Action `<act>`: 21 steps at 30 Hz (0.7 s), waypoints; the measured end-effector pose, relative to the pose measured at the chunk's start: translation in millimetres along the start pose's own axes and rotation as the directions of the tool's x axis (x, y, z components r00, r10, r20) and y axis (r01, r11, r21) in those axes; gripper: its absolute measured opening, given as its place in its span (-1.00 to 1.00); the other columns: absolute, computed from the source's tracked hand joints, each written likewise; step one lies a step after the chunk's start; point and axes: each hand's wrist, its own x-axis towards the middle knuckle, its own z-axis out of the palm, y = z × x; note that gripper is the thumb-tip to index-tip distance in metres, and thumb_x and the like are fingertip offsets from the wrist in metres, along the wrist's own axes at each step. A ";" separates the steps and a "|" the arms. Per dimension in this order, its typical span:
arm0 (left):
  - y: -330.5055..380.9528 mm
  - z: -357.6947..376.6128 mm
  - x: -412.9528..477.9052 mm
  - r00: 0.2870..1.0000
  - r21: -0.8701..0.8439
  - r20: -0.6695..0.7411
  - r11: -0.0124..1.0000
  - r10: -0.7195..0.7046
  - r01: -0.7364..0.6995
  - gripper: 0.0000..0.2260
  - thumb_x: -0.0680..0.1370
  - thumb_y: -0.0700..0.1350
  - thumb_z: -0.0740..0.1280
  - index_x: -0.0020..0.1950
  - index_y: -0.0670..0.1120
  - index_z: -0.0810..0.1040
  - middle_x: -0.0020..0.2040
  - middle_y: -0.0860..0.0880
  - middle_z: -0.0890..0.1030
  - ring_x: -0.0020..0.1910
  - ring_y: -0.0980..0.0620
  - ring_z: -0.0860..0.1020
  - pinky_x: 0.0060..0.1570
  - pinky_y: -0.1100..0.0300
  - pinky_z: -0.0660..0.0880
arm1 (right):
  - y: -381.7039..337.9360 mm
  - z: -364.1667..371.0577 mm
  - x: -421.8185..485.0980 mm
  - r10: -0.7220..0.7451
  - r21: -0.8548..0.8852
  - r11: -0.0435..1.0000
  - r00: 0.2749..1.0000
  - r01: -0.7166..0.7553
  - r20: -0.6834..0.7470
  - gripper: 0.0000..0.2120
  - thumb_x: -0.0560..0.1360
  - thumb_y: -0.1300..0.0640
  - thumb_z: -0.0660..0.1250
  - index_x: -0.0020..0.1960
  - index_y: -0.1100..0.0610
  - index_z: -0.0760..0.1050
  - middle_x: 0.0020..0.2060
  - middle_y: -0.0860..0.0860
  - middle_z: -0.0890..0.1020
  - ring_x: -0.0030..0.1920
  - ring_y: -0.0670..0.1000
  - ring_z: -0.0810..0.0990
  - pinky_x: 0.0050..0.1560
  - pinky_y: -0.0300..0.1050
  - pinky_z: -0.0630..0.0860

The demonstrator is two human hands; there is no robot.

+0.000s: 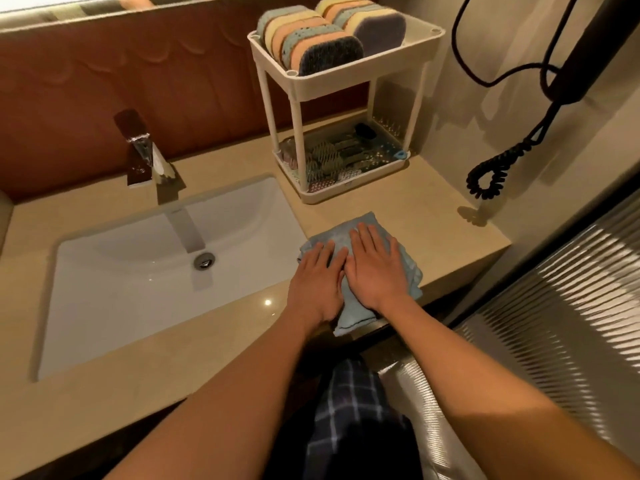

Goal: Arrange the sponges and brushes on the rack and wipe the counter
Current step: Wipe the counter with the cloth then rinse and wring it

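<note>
A white two-tier rack (pixel 313 85) stands at the back of the beige counter (pixel 446 216). Several sponges (pixel 322 43) stand on edge in two rows in its top tray. Several brushes (pixel 341 154) lie in the bottom tray. A light blue cloth (pixel 356 315) lies folded near the counter's front edge, right of the sink. My left hand (pixel 317 284) and my right hand (pixel 375 266) lie side by side on the cloth, both palm down with straight fingers pressing it flat.
A white sink (pixel 114 282) with a chrome faucet (pixel 152 161) fills the counter's left half. A black wall-mounted device with a coiled cord (pixel 491 174) hangs at the right. The counter ends close to the right of the cloth, beside ribbed glass (pixel 568 306).
</note>
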 end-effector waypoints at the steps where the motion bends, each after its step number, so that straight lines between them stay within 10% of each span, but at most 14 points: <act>1: -2.5 -1.3 -5.8 1.000 -0.052 -0.018 0.998 -0.024 0.023 -0.50 0.68 -0.04 0.10 0.64 0.02 0.12 0.64 -0.11 0.10 0.62 -0.12 0.03 0.56 0.02 -0.08 | -7.3 0.6 -4.5 0.000 0.004 1.000 1.000 0.000 0.002 -0.44 0.69 -0.05 -0.14 0.64 0.11 -0.09 0.63 0.05 -0.05 0.61 0.03 -0.13 0.58 0.13 -0.16; 5: -9.6 -3.9 -27.6 0.992 -0.100 -0.085 0.991 -0.098 0.089 -0.50 0.64 -0.05 0.18 0.59 0.02 0.25 0.57 -0.14 0.26 0.53 -0.15 0.21 0.53 -0.08 0.14 | -33.1 4.3 -15.8 0.000 0.013 1.000 1.000 0.000 0.009 -0.44 0.69 -0.05 -0.14 0.64 0.11 -0.10 0.63 0.05 -0.05 0.61 0.04 -0.11 0.58 0.14 -0.15; 14: -28.7 2.5 -69.3 0.986 0.097 -0.120 0.987 -0.119 0.131 -0.34 0.57 -0.14 0.22 0.64 0.00 0.05 0.65 -0.09 0.04 0.63 -0.10 -0.10 0.51 -0.13 -0.34 | -71.1 7.4 -33.8 0.025 0.033 0.999 0.999 -0.026 0.022 -0.43 0.69 -0.06 -0.16 0.64 0.12 -0.08 0.63 0.07 -0.06 0.61 0.04 -0.12 0.57 0.12 -0.22; 21: -62.7 -9.3 -108.0 0.971 0.188 -0.102 0.954 -0.217 0.234 -0.34 0.60 -0.11 0.18 0.65 0.08 -0.04 0.66 -0.06 -0.04 0.63 -0.08 -0.14 0.51 -0.23 -0.34 | -129.5 11.9 -49.6 0.017 0.037 0.999 1.000 -0.018 0.017 -0.44 0.68 -0.05 -0.16 0.63 0.13 0.01 0.62 0.12 0.04 0.60 0.10 -0.01 0.55 0.16 -0.09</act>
